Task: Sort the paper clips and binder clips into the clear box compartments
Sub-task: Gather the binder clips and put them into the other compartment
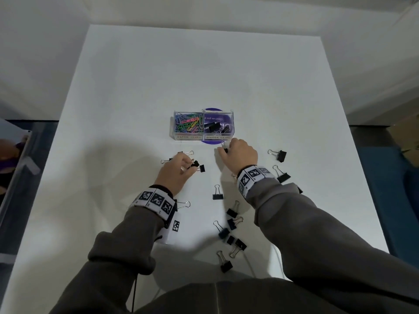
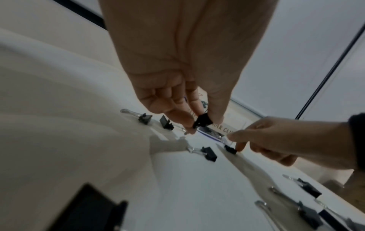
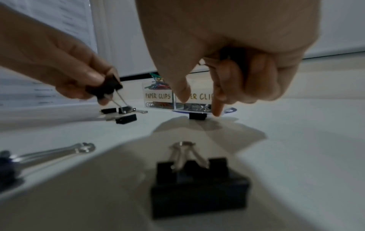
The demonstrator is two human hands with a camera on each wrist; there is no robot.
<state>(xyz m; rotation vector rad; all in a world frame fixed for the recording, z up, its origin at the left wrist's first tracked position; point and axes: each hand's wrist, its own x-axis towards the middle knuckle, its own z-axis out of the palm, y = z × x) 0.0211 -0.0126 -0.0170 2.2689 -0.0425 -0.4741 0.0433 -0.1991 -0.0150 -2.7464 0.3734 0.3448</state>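
Note:
The clear box (image 1: pixel 173 135) stands mid-table, with coloured paper clips (image 1: pixel 188 124) in its left compartment and black binder clips (image 1: pixel 213 126) in its right one. My left hand (image 1: pixel 191 167) pinches a black binder clip (image 2: pixel 203 120) by its body just above the table, handles hanging down (image 3: pixel 118 100). My right hand (image 1: pixel 224 148) is just in front of the box. Its thumb and forefinger (image 3: pixel 217 109) point down on either side of a small binder clip (image 3: pixel 197 116) lying there. A dark clip-like shape with wire (image 3: pixel 230 53) sits inside its curled other fingers.
Several loose binder clips lie around: three by the left hand (image 1: pixel 201 168), two at the right (image 1: pixel 280 155), one in the middle (image 1: pixel 217 194), and a cluster near me (image 1: pixel 226 232). A white marker card (image 1: pixel 175 225) lies under my left wrist. A purple disc (image 1: pixel 212 109) lies under the box.

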